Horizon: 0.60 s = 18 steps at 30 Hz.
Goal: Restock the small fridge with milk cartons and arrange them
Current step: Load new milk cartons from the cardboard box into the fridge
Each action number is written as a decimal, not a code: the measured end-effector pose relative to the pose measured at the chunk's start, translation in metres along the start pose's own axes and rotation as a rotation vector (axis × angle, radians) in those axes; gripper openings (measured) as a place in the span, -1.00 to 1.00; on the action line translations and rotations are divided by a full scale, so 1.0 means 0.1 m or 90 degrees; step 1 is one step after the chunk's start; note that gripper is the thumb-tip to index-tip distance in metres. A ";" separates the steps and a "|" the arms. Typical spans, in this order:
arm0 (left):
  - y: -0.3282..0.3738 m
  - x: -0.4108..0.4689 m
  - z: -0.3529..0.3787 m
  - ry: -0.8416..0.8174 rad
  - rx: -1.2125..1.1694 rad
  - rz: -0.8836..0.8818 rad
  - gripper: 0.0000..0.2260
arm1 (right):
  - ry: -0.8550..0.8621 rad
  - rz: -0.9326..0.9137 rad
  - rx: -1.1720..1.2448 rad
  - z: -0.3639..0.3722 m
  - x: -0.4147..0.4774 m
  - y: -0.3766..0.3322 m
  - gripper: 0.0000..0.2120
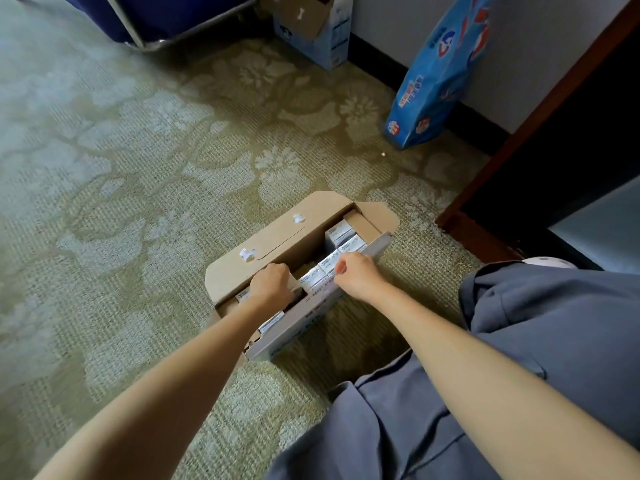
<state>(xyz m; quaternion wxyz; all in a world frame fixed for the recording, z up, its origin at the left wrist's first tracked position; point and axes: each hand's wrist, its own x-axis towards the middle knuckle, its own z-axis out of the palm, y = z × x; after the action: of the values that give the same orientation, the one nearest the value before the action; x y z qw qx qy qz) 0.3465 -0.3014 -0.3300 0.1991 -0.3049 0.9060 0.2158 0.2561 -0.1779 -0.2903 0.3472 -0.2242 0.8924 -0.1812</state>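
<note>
An opened cardboard case lies on the carpet in front of me, its brown flaps folded back. Several white milk cartons stand in rows inside it. My left hand reaches down into the near left part of the case with its fingers curled around a milk carton that is mostly hidden under the hand. My right hand is closed on the top of a carton in the middle row. The fridge interior is not visible; a dark wooden cabinet opening stands at the right.
A blue printed bag leans against the wall at the back right. Another opened carton box sits at the back by a dark blue piece of furniture. My grey-trousered knees are beside the case.
</note>
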 end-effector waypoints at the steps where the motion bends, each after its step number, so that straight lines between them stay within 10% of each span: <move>1: 0.01 -0.01 -0.03 0.013 -0.003 -0.004 -0.80 | 0.004 -0.004 0.000 0.00 0.01 -0.01 -0.82; 13: 0.45 -0.27 -0.96 0.236 -0.131 0.045 -0.73 | -0.066 -0.144 0.126 0.04 -0.01 -0.19 -0.54; 18: 0.69 -0.26 -0.99 0.268 -0.229 0.149 -0.72 | 0.107 -0.101 0.238 -0.14 -0.08 -0.15 -0.73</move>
<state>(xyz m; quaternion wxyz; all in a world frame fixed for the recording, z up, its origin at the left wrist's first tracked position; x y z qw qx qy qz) 0.2990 -0.2908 -0.2164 -0.0767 -0.2667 0.9036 0.3263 0.2559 -0.1839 -0.2692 0.2916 -0.2096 0.8486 -0.3883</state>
